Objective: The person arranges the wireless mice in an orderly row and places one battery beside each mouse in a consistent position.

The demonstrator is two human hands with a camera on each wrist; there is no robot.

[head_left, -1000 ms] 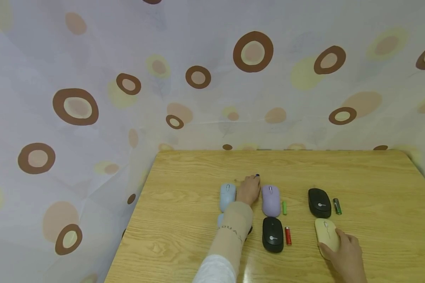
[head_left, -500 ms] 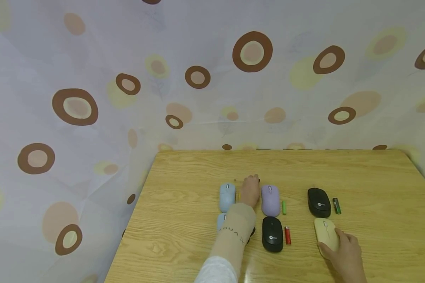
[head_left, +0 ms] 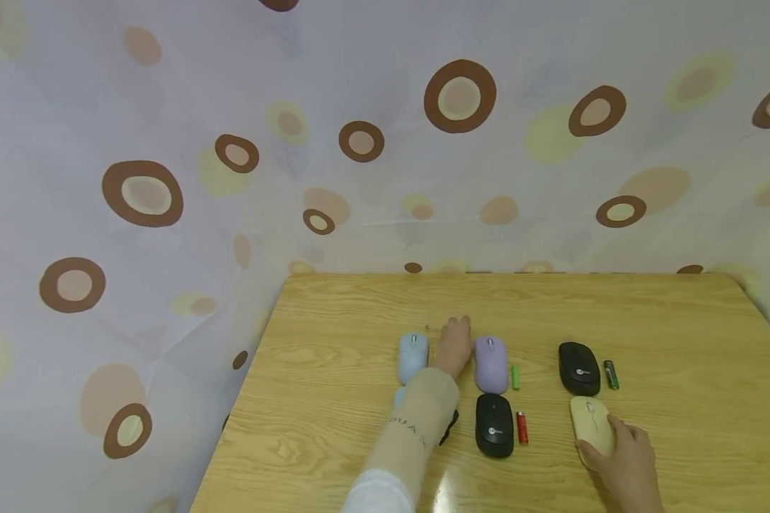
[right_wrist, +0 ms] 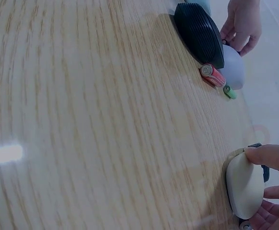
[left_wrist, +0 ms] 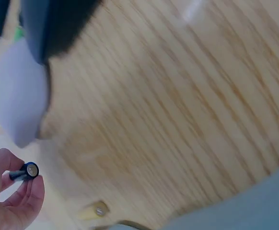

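My left hand (head_left: 454,349) is between a light blue mouse (head_left: 413,360) and a purple mouse (head_left: 490,365). In the left wrist view its thumb and fingers pinch a dark AA battery (left_wrist: 30,170), one round end facing the camera. A yellow battery (left_wrist: 95,211) lies close by on the table. At the front right, my right hand (head_left: 629,459) grips a pale yellow mouse (head_left: 592,427) by its sides, thumb on one edge and fingers on the other. The mouse sits on the table, and the right wrist view shows a battery end (right_wrist: 245,225) beside it.
A black mouse (head_left: 495,425) with a red battery (head_left: 522,427) stands in front of the purple mouse, which has a green battery (head_left: 515,377) beside it. Another black mouse (head_left: 579,368) and a dark green battery (head_left: 611,374) lie farther right. My left forearm partly covers a second blue mouse (head_left: 400,397).
The battery in my left hand has turned, its blue tip no longer showing past the fingers. The left hand shifted slightly, revealing some of the yellow battery. My right hand stays on the yellow mouse.
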